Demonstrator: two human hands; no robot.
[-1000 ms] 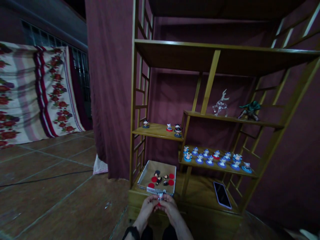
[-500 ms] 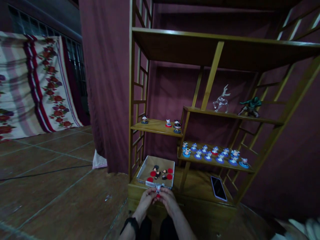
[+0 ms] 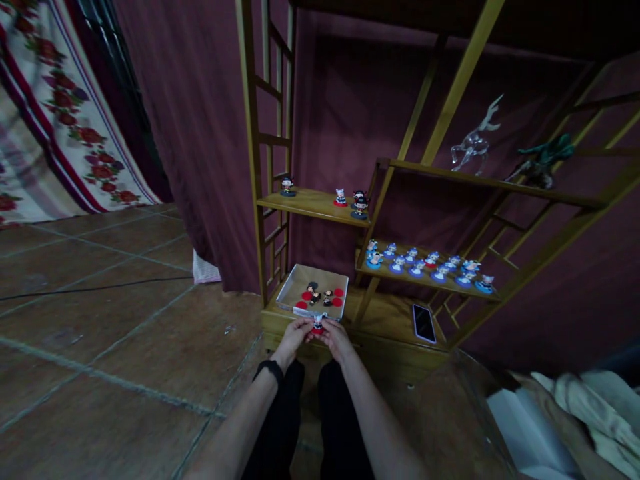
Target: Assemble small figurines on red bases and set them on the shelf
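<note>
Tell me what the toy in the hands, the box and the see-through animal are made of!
The toy: probably smooth plastic, from its bright red and white colours, but too small to be sure. The box: likely cardboard, with a dull brown inside and thin pale walls. The see-through animal: glass or clear plastic, with pale gleams; I can't tell which.

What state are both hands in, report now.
Left hand: closed, holding the small red-based figurine.
Right hand: closed, holding the same figurine from its other side.
</note>
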